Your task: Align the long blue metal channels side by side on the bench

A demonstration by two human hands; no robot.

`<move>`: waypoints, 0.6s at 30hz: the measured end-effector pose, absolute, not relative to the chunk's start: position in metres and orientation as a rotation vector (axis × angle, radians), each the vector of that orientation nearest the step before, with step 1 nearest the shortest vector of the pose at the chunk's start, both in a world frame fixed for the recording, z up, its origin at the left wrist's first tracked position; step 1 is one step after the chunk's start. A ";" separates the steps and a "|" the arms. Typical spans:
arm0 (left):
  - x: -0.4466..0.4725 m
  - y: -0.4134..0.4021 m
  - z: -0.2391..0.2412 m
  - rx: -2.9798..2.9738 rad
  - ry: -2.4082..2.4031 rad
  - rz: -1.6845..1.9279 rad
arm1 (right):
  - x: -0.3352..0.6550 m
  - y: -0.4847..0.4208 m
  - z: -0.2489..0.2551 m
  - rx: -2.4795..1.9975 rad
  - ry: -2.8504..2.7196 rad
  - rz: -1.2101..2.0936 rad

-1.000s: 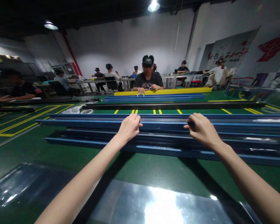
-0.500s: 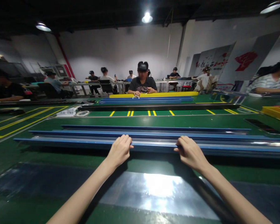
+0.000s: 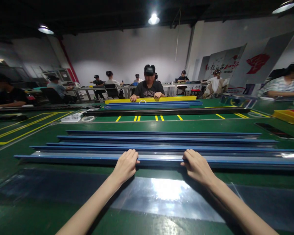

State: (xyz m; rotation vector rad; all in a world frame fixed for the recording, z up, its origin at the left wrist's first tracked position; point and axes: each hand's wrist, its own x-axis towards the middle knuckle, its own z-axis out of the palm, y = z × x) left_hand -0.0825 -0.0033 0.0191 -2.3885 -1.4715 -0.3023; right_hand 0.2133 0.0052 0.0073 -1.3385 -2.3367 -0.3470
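A long blue channel strip (image 3: 159,160) lies crosswise in front of me, its near edge raised and its inner face shiny. My left hand (image 3: 127,165) has its fingers curled over that near edge, left of the middle. To the right of the middle, my right hand (image 3: 197,166) grips the same edge, thumb below. The fingertips of both hands are partly hidden behind the edge. Just beyond lies another blue strip (image 3: 161,139), parallel to the first, with more of them side by side. A clear plastic sheet (image 3: 142,195) lies flat nearer to me, under my forearms.
A long black strip (image 3: 166,112) crosses the green table (image 3: 39,137) farther back. Across from me, a co-worker (image 3: 149,86) has both hands on a yellow strip (image 3: 150,99). On the right are a phone (image 3: 275,130) and a yellow tray (image 3: 287,117).
Both my hands have drawn the near blue strip toward me, and the gap to the strips behind has widened. Across the table, the co-worker's yellow strip has shifted left.
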 end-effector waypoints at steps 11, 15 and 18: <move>-0.089 0.005 0.009 -2.395 -1.520 -0.265 | 0.203 0.010 0.000 -1.370 -2.370 -0.300; -0.090 0.009 0.006 -2.385 -1.526 -0.243 | 0.202 0.014 0.000 -1.403 -2.362 -0.293; -0.090 0.011 0.005 -2.386 -1.530 -0.241 | 0.202 0.017 -0.001 -1.426 -2.357 -0.293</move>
